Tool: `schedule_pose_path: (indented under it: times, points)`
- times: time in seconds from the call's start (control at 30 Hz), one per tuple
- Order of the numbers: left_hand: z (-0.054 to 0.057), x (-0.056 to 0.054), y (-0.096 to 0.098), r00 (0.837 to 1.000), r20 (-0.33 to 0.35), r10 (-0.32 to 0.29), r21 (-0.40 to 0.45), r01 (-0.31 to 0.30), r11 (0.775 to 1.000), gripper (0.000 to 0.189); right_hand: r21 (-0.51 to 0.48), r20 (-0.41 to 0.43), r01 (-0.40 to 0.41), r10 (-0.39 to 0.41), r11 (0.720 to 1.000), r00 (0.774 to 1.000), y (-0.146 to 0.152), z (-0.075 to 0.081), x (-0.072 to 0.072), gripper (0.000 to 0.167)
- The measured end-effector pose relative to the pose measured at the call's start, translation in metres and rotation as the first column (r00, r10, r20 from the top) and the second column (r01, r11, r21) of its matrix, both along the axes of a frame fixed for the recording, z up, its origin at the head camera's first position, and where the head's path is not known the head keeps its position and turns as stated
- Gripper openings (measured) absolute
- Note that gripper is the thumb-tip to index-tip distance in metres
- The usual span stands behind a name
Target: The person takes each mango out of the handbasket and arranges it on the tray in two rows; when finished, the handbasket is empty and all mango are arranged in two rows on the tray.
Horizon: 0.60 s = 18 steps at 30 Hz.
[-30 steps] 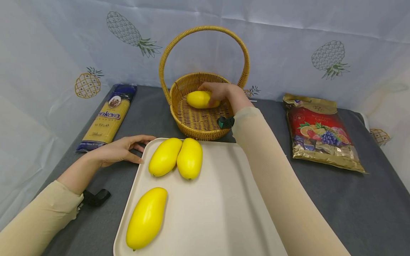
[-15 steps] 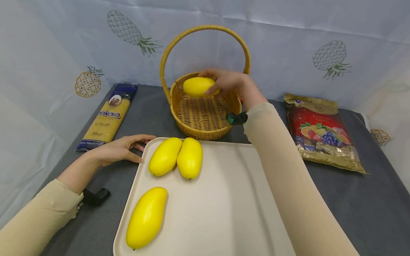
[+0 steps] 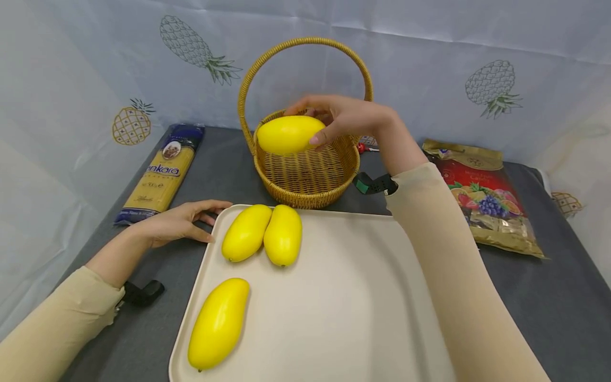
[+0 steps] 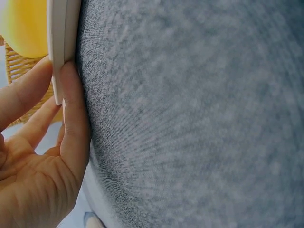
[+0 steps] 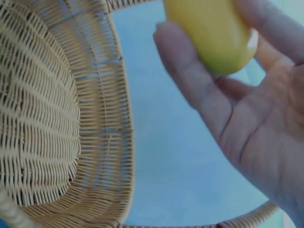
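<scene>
My right hand (image 3: pixel 353 116) holds a yellow mango (image 3: pixel 290 134) lying sideways above the opening of a round wicker basket (image 3: pixel 305 200). In the right wrist view, the thumb and fingers curl about one end of the mango (image 5: pixel 213 33), with the woven basket wall (image 5: pixel 104 118) to the left. A cream tray (image 3: pixel 324 297) lies before the basket. My left hand (image 3: pixel 179 225) pinches its far left corner; in the left wrist view, thumb and a finger lie on either side of the tray rim (image 4: pixel 58 57). Two mangoes (image 3: pixel 245 233) touch near that corner, and another mango (image 3: pixel 218 323) lies nearer me.
A tall handle (image 3: pixel 305 41) arches over the basket. A pasta packet (image 3: pixel 159 175) lies at the left on the dark grey tablecloth (image 3: pixel 210 175). On the right lies a red and gold candy bag (image 3: pixel 491 201), partly behind my right sleeve. A pale pineapple-print curtain (image 3: pixel 410 79) hangs behind.
My right hand has lifted the mango from inside the basket, up and slightly towards me. Wrist and forearm have swung right. The left hand and the tray stay where they were.
</scene>
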<state>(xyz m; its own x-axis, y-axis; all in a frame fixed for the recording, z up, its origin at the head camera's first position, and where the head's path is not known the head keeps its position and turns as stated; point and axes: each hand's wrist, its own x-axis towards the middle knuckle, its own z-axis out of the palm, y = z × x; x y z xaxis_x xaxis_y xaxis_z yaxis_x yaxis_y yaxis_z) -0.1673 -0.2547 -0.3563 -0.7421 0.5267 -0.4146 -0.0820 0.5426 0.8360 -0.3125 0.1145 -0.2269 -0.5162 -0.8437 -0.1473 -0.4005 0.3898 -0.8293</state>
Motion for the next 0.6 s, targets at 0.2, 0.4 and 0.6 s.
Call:
schedule_pose_path:
  times: [0.2,0.4,0.6]
  points:
    - [0.0,0.0,0.0,1.0,-0.003,-0.005,0.008,0.005,1.0,0.083,-0.076,0.078,-0.187,0.193,0.979,0.978,-0.005,-0.003,0.021,0.061]
    - [0.001,0.0,0.0,1.0,-0.004,-0.002,0.004,0.002,1.0,0.082,-0.079,0.092,-0.398,0.404,0.914,0.91,-0.017,-0.015,0.048,0.062]
    - [0.002,0.0,0.001,1.0,-0.003,0.0,-0.006,0.0,1.0,0.082,0.007,0.155,-0.543,0.535,0.84,0.83,-0.034,-0.032,0.081,0.064]
